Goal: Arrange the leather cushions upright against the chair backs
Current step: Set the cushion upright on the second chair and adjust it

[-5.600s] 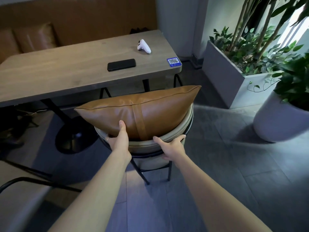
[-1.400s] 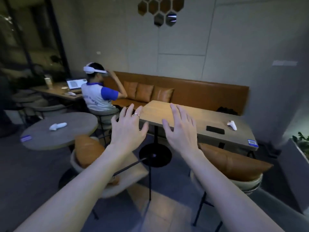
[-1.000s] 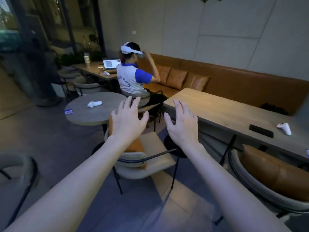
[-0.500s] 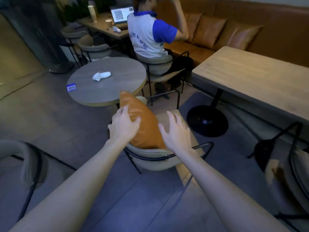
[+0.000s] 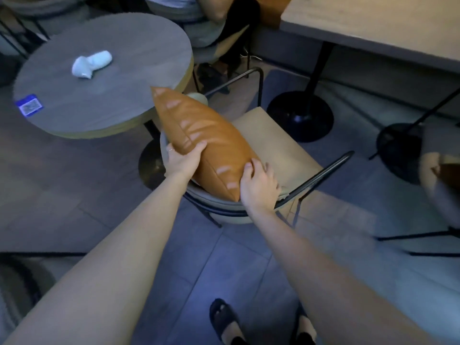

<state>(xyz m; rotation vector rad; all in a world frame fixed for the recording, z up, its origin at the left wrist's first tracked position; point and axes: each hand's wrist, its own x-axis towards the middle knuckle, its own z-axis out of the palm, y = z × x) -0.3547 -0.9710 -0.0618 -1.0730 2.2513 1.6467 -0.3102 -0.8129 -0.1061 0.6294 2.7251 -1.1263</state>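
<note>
A tan leather cushion (image 5: 211, 143) stands on edge on a beige chair (image 5: 278, 145), leaning along its curved back. My left hand (image 5: 183, 159) grips the cushion's left edge, thumb over the seam. My right hand (image 5: 258, 185) holds its near lower corner, by the chair's black metal frame. At the far right edge another chair (image 5: 434, 175) holds a second tan cushion (image 5: 448, 171), mostly cut off.
A round grey table (image 5: 124, 75) stands just left of the chair, with a white controller (image 5: 90, 63) and a blue QR card (image 5: 29, 107) on it. A long wooden table (image 5: 373, 23) on a black pedestal (image 5: 301, 115) is behind right. A seated person (image 5: 219, 11) is beyond.
I turned from the first chair, crossed to this one and looked down. Both hands went from open in the air to gripping the cushion, which now stands more upright.
</note>
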